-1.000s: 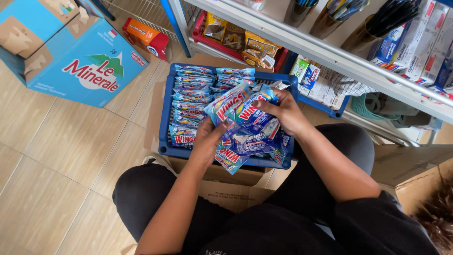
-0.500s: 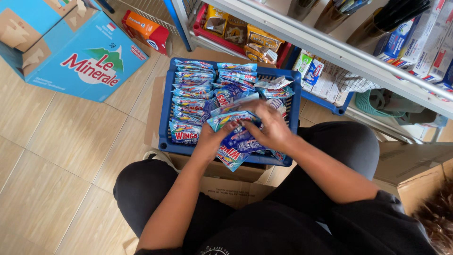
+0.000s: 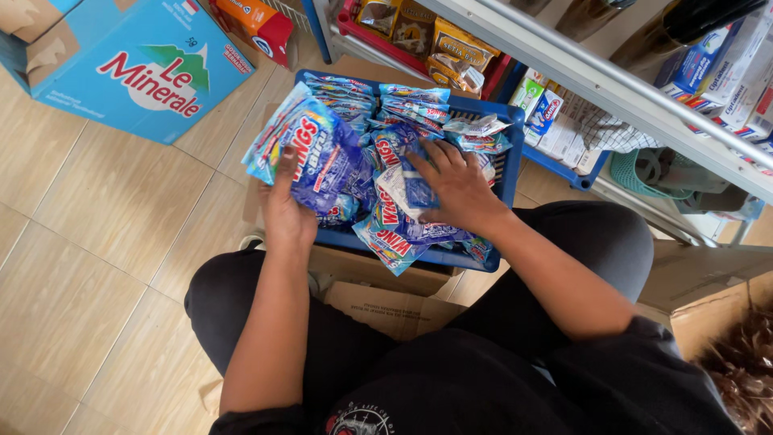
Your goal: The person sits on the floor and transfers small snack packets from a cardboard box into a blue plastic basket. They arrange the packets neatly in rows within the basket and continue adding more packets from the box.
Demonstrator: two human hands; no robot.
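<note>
The left hand [image 3: 288, 211] has its grip closed around a fanned bunch of blue sachets [image 3: 310, 153], lifted at the nine o'clock side of the blue plastic crate [image 3: 509, 173]; the bunch hangs partly past the crate's left wall, above the cardboard flap and the tiled floor [image 3: 97, 242]. The right hand [image 3: 452, 187] lies flat, fingers spread and not clenched on anything, pressing down on loose sachets [image 3: 407, 211] heaped at the crate's middle. Tidier rows of the same packets [image 3: 407, 103] fill the twelve o'clock end. The likeliest slip, as I judge it, is at the left: the bunch is held only at its lower edge, the films look slick, and the outer packets splay away from the thumb, so one could slide free and drop to the floor outside the crate. At the six o'clock wall several sachets [image 3: 393, 246] already overhang the rim above the brown carton [image 3: 386, 302]; a push from the right palm could tip them over. The crate itself seems to rest on folded cardboard, and heavy pressing near one edge might rock it. Toward one o'clock, crumpled packets [image 3: 477, 127] sit high at the rim, near the red tray of yellow snack bags [image 3: 451, 50] on the shelf, and could spill that way. The light-blue water carton [image 3: 137, 64] at ten o'clock stands well apart.
</note>
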